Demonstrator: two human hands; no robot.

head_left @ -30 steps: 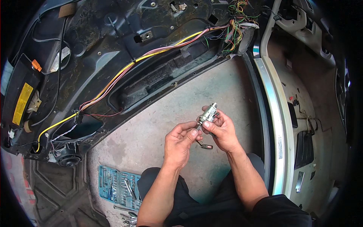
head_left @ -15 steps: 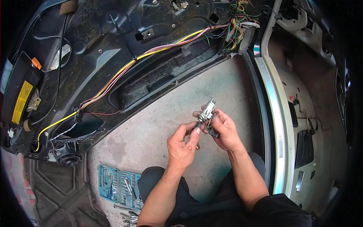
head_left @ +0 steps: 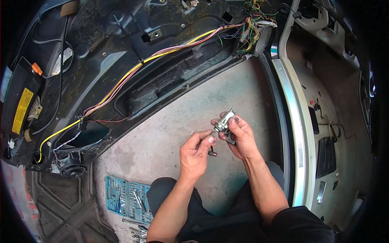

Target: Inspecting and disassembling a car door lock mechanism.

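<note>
My right hand [head_left: 240, 137] is closed round a silver metal lock cylinder [head_left: 222, 123], tilted with its far end up to the right. A dark bracket-like piece [head_left: 230, 139] sits below the cylinder, against the same fingers. My left hand [head_left: 195, 150], just to the left, pinches a thin metal piece [head_left: 213, 131] that looks like a key; its tip points at the cylinder's near end. Whether the two touch, I cannot tell. Below the left fingers hangs a small dark fob [head_left: 212, 153] with an orange end.
A bare car door [head_left: 93, 40] with a yellow and pink wire bundle [head_left: 142, 62] spans the upper left. On the floor lie a blue socket set [head_left: 127, 198] and several wrenches [head_left: 139, 233]. At the right runs the car's door sill [head_left: 296, 133].
The left hand has drawn back slightly from the cylinder, and the thin metal piece and orange-ended fob now show more. The right hand has tilted the cylinder a little and moved it slightly right.
</note>
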